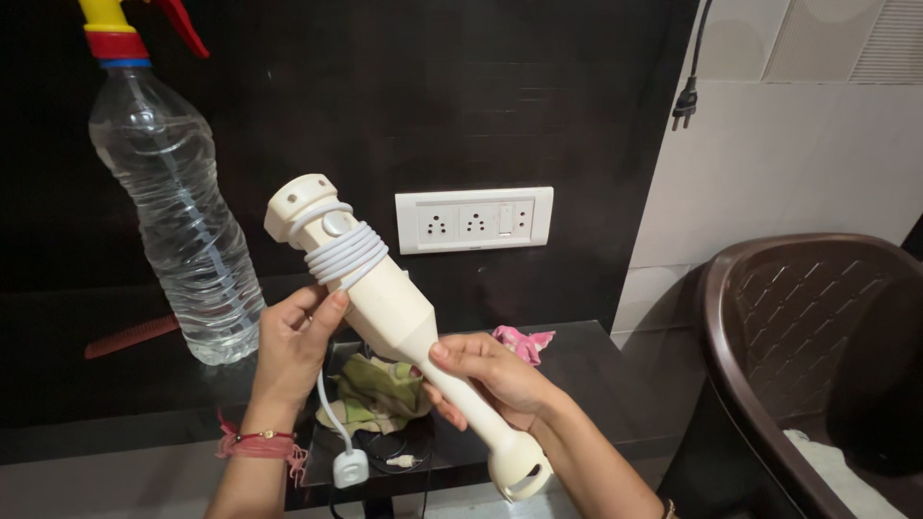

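Two hands | left hand, right hand grip cream hand blender

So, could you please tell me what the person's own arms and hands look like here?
Both forearms are bare, with no sleeves in view. The left hand has a red thread band with small beads and a frayed tassel at the wrist. The right hand shows no rings; something worn near the elbow is too cropped to tell.

A dark tiled wall carries a white switch and socket panel. To the right, pale tiles take over, with a black plug hanging down. A glossy black bench runs below; a brown plastic chair stands beside it.
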